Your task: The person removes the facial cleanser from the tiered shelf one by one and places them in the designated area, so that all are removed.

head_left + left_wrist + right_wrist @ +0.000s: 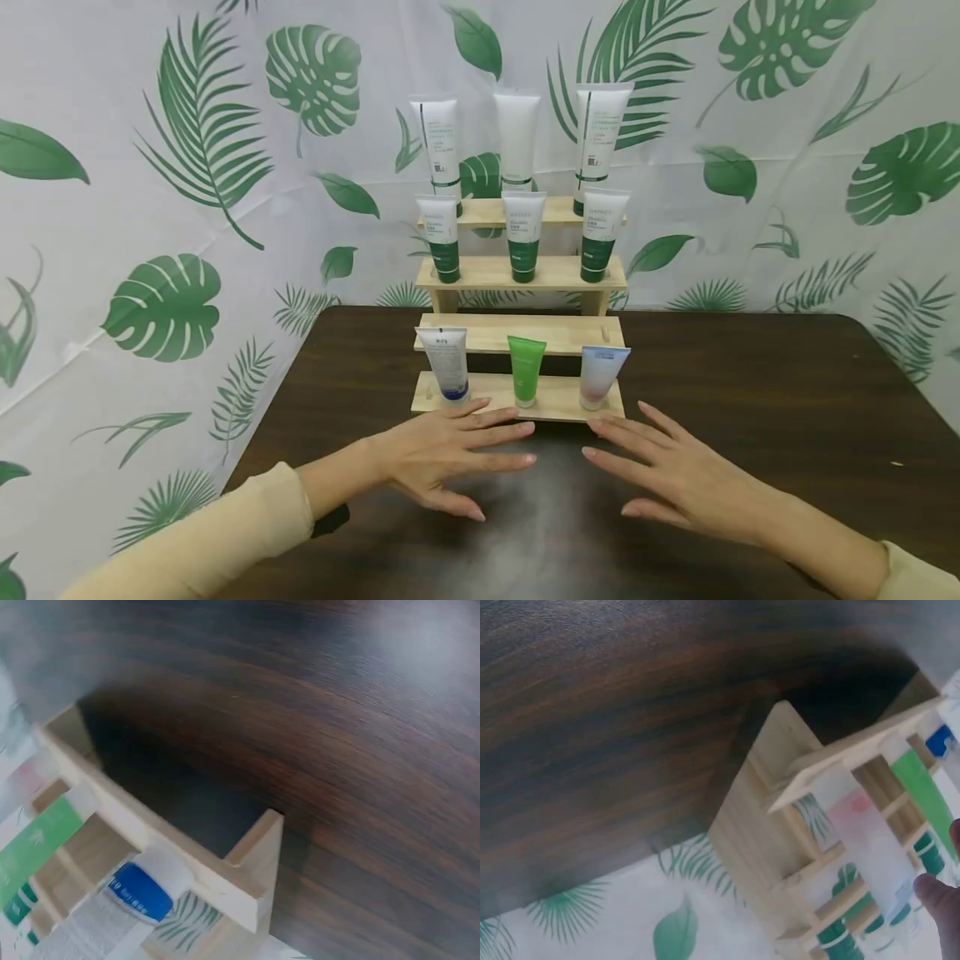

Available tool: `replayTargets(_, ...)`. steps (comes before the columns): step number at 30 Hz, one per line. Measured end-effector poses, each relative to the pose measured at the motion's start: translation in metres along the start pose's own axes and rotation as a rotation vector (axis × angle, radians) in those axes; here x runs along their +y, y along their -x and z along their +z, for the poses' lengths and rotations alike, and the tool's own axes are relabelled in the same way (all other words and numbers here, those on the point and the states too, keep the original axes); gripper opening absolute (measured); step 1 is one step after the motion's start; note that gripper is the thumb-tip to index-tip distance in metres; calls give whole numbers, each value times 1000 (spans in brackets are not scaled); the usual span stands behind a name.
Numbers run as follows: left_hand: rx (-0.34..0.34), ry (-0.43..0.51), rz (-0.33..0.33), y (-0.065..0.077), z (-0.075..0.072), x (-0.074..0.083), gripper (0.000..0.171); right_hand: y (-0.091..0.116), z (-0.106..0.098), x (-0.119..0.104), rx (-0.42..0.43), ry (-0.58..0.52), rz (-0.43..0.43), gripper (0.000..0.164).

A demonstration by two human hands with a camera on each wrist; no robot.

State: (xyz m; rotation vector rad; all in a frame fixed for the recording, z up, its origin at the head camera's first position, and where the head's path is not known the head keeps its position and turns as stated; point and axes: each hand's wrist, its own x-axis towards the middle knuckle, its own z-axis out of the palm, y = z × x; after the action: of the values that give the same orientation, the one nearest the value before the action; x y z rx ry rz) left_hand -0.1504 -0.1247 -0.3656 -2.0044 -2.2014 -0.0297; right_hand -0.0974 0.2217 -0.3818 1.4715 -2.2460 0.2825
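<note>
A wooden tiered shelf (517, 332) stands on the table, holding several squeeze tubes. Along its lowest step are a white tube with a blue band (447, 363), a green tube (527, 370) and a pale blue-pink tube (602, 377). My left hand (453, 454) is spread in front of the white tube, palm down and holding nothing. To the right, my right hand (675, 475) is spread too, its fingertips near the pale tube. In the right wrist view a fingertip (934, 892) overlaps the pale tube (866, 847); contact cannot be made out.
White-and-green tubes (522, 237) line a higher step, with taller white tubes (516, 142) on the top step. The third step up from the table's front bears no tube. Behind the dark wooden table (735, 383) hangs a leaf-patterned cloth (247, 275).
</note>
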Motion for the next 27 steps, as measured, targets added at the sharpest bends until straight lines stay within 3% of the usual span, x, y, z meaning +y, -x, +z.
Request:
replayTargets(3,149,65,-39,1,-8,-1,74,-3,-4,1,80,-23,17,52)
replayTargets(8,529,180,-119,9,-21,-10,63,-12,-14,8,226,-47,44,45)
replayTargets(11,719,268,-244,17,-29,-19,55,-19,-23,15,344,-69,63,43)
replayTargets(15,903,411,-465,28,-36,-36,44,-28,-34,26,481,-103,115,42)
replayTargets(18,1007,540,-625,33,-39,-51,42,-30,-40,33,542,-114,192,44)
replayTargets(22,1072,681,-810,37,-40,-70,43,-28,-46,42,576,-129,318,49)
replayTargets(24,1086,728,-863,38,-37,-79,43,-28,-47,46,591,-142,366,46)
replayTargets(27,1098,780,-912,39,-29,-91,45,-29,-47,53,617,-155,426,29)
